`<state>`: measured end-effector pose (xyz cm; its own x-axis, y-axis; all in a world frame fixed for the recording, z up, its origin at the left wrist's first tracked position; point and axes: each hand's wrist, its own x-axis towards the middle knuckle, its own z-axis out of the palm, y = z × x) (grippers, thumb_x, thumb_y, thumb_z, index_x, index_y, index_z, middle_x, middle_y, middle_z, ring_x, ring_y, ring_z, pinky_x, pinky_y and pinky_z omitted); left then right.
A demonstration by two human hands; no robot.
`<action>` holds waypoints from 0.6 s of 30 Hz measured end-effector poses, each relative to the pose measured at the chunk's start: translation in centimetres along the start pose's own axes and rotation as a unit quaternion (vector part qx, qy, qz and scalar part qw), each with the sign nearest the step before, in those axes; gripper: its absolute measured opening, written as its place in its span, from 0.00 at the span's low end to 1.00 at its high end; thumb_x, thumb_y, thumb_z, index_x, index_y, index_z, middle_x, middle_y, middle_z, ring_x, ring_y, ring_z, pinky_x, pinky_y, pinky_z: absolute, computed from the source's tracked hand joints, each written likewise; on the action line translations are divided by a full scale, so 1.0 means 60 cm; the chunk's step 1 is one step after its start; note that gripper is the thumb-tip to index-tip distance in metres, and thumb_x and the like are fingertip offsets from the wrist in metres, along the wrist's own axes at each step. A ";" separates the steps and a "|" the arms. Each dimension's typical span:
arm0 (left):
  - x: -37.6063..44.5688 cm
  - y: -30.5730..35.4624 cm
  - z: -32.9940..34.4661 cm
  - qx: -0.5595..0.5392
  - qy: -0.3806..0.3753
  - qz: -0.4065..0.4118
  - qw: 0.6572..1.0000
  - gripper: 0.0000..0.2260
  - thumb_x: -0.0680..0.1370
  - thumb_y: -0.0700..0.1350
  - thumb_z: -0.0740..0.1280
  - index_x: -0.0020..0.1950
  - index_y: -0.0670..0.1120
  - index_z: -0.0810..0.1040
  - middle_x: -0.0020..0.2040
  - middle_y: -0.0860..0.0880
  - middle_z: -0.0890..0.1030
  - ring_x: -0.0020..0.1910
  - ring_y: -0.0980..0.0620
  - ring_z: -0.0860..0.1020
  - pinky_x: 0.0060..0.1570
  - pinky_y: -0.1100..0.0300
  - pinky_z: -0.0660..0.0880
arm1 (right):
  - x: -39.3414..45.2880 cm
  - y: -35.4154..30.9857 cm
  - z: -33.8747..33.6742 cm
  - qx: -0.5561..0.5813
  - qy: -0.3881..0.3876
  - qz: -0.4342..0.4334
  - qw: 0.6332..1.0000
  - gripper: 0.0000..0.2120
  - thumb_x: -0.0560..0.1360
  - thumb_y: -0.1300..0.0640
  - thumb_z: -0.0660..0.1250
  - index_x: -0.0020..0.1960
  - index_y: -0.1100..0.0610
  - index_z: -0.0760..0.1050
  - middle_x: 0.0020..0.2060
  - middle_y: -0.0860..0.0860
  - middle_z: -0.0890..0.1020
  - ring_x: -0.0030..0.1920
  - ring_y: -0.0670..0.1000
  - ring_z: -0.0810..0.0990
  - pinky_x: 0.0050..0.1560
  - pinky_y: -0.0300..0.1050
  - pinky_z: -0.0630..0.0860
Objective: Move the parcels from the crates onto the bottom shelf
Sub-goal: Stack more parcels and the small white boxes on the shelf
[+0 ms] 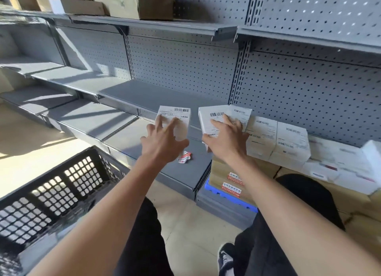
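At eight o'clock the black crate (pixel 51 193) shows no parcels. The left hand (pixel 162 143) holds a white parcel (pixel 175 121) over the bottom shelf (pixel 181 170); the right hand (pixel 226 139) grips another parcel (pixel 212 119). Toward three o'clock, shelved boxes (pixel 278 139) suggest the job is nearly done.

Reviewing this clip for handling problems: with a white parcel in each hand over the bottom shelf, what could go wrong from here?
1. The left hand holds its white parcel with spread fingers; that loose grip might let it slip.
2. The right hand grips a parcel close against the stacked parcels; setting it down could nudge them.
3. A crumpled label scrap lies on the bottom shelf, so a parcel placed there may sit unevenly.
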<state>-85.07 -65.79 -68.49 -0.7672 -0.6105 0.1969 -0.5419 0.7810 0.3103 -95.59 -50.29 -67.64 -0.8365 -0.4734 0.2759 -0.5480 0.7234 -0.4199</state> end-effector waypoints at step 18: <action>0.027 0.296 0.070 -0.032 -0.047 0.160 0.985 0.36 0.73 0.71 0.64 0.78 0.62 0.59 0.79 0.49 0.57 0.73 0.41 0.62 0.64 0.39 0.69 | -0.036 0.273 -0.149 -0.023 0.053 0.188 0.980 0.30 0.73 0.39 0.66 0.75 0.43 0.69 0.79 0.46 0.59 0.78 0.58 0.53 0.73 0.65 0.55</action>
<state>-97.37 -52.36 -66.59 -0.9253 -0.3164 0.2088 -0.2461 0.9203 0.3041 -102.76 -32.93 -67.39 -0.9733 -0.1153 0.1985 -0.1978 0.8600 -0.4704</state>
